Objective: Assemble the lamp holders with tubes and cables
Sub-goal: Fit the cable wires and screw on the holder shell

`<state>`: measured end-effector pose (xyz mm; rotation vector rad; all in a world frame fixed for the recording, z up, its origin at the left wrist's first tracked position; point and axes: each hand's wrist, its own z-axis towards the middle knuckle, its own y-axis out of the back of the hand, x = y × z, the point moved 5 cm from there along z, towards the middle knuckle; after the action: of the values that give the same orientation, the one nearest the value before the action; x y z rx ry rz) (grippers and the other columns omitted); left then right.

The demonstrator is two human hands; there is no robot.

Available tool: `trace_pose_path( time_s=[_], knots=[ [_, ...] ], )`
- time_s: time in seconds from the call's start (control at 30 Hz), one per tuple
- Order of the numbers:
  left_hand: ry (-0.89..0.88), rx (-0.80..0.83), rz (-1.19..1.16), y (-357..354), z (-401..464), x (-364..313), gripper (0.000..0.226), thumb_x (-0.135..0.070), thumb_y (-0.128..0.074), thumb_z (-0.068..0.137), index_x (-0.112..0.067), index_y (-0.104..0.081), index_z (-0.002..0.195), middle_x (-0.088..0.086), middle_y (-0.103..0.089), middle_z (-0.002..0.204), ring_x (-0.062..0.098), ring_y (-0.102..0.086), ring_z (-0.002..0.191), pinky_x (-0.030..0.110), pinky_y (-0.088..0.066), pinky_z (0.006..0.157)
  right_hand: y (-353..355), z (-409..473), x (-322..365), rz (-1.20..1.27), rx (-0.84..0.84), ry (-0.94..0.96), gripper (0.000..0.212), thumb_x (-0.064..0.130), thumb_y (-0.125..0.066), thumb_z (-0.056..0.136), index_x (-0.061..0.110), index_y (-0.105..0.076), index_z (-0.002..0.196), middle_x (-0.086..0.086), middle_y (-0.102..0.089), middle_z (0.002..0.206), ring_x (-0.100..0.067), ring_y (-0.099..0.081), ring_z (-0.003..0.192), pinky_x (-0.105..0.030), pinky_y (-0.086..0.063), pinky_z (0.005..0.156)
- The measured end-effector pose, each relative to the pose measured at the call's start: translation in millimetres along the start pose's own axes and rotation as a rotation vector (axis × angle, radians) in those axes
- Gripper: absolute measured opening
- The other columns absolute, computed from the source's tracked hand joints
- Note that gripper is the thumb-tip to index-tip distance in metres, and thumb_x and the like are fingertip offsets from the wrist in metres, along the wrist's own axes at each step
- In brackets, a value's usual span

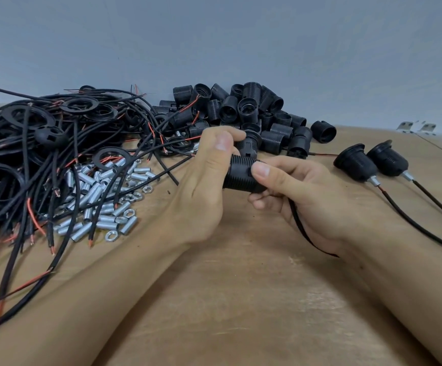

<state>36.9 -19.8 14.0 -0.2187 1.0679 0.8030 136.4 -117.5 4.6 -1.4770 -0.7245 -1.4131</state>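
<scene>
A: What lies nearest the viewer?
B: Two bare forearms cross a wooden table (254,299) and meet above its middle.

A: State of the hands?
B: The left hand (204,186) curls round the far end of a black threaded lamp holder (241,175), thumb on top. The right hand (296,194) pinches the near end of the same holder, thumb pressed on the threads. Neither hand is released.

A: Where is the holder?
B: Held off the table between both hands, lying roughly sideways. A black cable (304,231) leaves its right end and runs down across the right palm toward the wrist.

A: To the left?
B: A heap of short metal tubes (101,196) with a few nuts among them, partly overlaid by a tangle of black and red cables (29,165). Flat black rings (111,157) lie on and within the tangle.

A: To the right?
B: Two finished holders (370,163), each with a metal tube and a cable trailing off to the right edge.

A: Farthest back?
B: A pile of loose black holder shells (251,112) against a grey wall (241,35). Two small pale brackets (416,127) lie at the far right, too small to identify further.
</scene>
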Motion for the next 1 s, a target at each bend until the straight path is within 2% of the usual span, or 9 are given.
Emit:
trace_pose_path(
  time_s=[0.13,0.23,0.3,0.4,0.57,0.7,0.83,0.9,1.0],
  knots=[
    [0.235,-0.095,-0.284,-5.5,0.3,7.9,0.041,-0.051,-0.031,0.09,-0.022,-0.059,0.084,0.01,-0.057,0.087,0.018,-0.05,0.071,0.035,-0.041,0.063,-0.9,-5.7,11.6,-0.364,-0.066,0.276,0.031,0.026,-0.08,0.069,0.015,-0.068,0.096,0.005,-0.073,0.09,-0.012,-0.07,0.08,-0.024,-0.057,0.074],
    [0.299,-0.071,-0.413,-7.1,-0.8,10.1,0.041,-0.051,-0.037,0.088,-0.027,-0.063,0.068,0.002,-0.059,0.074,0.017,-0.051,0.069,0.028,-0.041,0.061,-5.3,-13.1,18.0,-0.635,-0.083,0.487,0.035,0.025,-0.082,0.071,0.02,-0.064,0.101,0.011,-0.071,0.097,-0.011,-0.069,0.094,-0.023,-0.054,0.082],
    [0.234,-0.038,-0.403,-6.5,-0.9,7.5,0.041,-0.047,-0.034,0.091,-0.026,-0.067,0.077,0.001,-0.063,0.081,0.021,-0.054,0.08,0.033,-0.045,0.071,-4.4,-14.6,19.1,-0.712,-0.113,0.533,0.031,0.025,-0.085,0.075,0.021,-0.066,0.098,0.005,-0.071,0.096,-0.014,-0.07,0.09,-0.023,-0.056,0.078],
    [0.1,0.034,-0.306,-5.0,-0.8,-0.2,0.04,-0.039,-0.031,0.097,-0.018,-0.064,0.106,0.011,-0.065,0.106,0.028,-0.06,0.103,0.048,-0.045,0.098,2.6,-6.5,15.5,-0.482,-0.127,0.314,0.021,0.032,-0.078,0.08,0.014,-0.071,0.086,-0.006,-0.073,0.075,-0.021,-0.072,0.065,-0.029,-0.059,0.061],
    [0.036,0.162,-0.337,2.8,4.4,-6.2,0.047,-0.012,-0.048,0.088,-0.016,-0.053,0.135,0.014,-0.057,0.139,0.016,-0.05,0.133,0.042,-0.036,0.116,16.3,4.2,7.0,-0.196,-0.142,0.1,0.015,0.033,-0.075,0.079,0.018,-0.077,0.078,-0.009,-0.074,0.082,-0.02,-0.07,0.064,-0.024,-0.057,0.062],
    [0.076,0.165,-0.621,10.7,5.2,-9.6,0.042,-0.018,-0.054,0.079,0.001,-0.07,0.113,0.019,-0.068,0.123,0.024,-0.056,0.129,0.038,-0.038,0.113,21.1,6.1,4.4,-0.208,-0.175,0.092,0.019,0.035,-0.082,0.075,0.017,-0.076,0.08,-0.006,-0.074,0.082,-0.021,-0.07,0.065,-0.025,-0.057,0.063],
    [0.272,-0.133,-0.798,25.8,7.6,4.8,0.036,-0.03,-0.05,0.088,-0.007,-0.077,0.088,0.009,-0.073,0.071,0.022,-0.071,0.076,0.035,-0.053,0.09,26.2,8.9,6.1,-0.196,-0.2,0.104,0.033,0.036,-0.079,0.071,0.009,-0.074,0.088,-0.007,-0.074,0.085,-0.02,-0.069,0.066,-0.027,-0.058,0.065],
    [0.303,-0.176,-0.623,24.0,6.8,7.8,0.037,-0.033,-0.048,0.093,-0.009,-0.073,0.104,0.007,-0.075,0.097,0.018,-0.07,0.096,0.034,-0.05,0.095,26.4,9.7,5.0,-0.2,-0.194,0.104,0.034,0.038,-0.08,0.069,0.01,-0.074,0.088,-0.006,-0.074,0.084,-0.021,-0.07,0.066,-0.026,-0.058,0.065],
    [0.373,0.003,-0.435,-0.6,9.4,-0.6,0.061,-0.042,-0.059,0.086,-0.003,-0.055,0.133,0.01,-0.065,0.13,0.019,-0.059,0.124,0.024,-0.044,0.102,27.0,10.1,0.8,-0.215,-0.203,0.09,0.033,0.038,-0.079,0.068,0.011,-0.073,0.087,-0.005,-0.074,0.082,-0.022,-0.07,0.065,-0.026,-0.057,0.063]
  ],
)
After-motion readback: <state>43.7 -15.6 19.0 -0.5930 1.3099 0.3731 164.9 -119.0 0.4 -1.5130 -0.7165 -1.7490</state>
